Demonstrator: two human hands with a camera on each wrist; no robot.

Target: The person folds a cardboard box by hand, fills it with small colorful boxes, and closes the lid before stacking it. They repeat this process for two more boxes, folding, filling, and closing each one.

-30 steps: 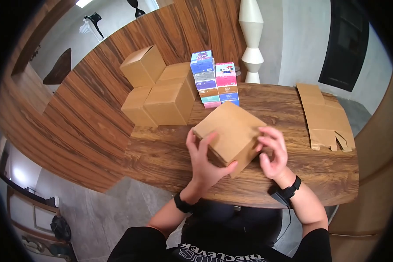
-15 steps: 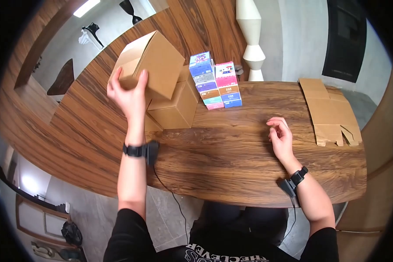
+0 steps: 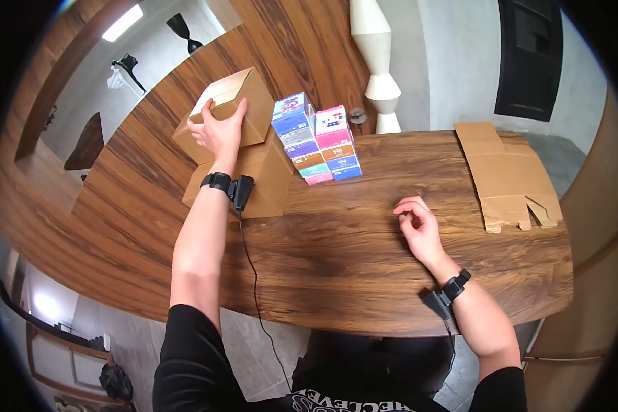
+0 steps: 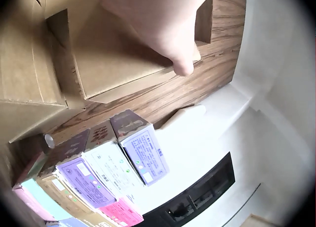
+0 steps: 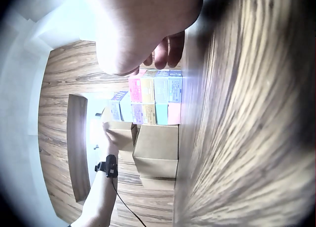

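Observation:
My left hand [image 3: 218,134] grips a cardboard box [image 3: 256,103] on the upper level of the box stack at the back left. Its fingers and thumb spread across the near side and top edge. In the left wrist view the thumb reaches over an edge of this box [image 4: 113,59]. Below it stands another cardboard box [image 3: 262,180], partly hidden by the forearm. My right hand [image 3: 419,230] holds nothing; it hovers low over the middle right of the table with loosely curled fingers.
Small colourful printed boxes [image 3: 316,141] stand in two stacks just right of the cardboard boxes. Flattened cardboard [image 3: 515,175] lies at the table's right side. A curved wood-panelled wall [image 3: 158,130] rises behind the boxes. A cable [image 3: 254,275] hangs from the left wrist camera.
A cardboard box held between both hands over the table has gone to the stack at the back left, lifted and then lowered by the left hand. The right hand has let go of it.

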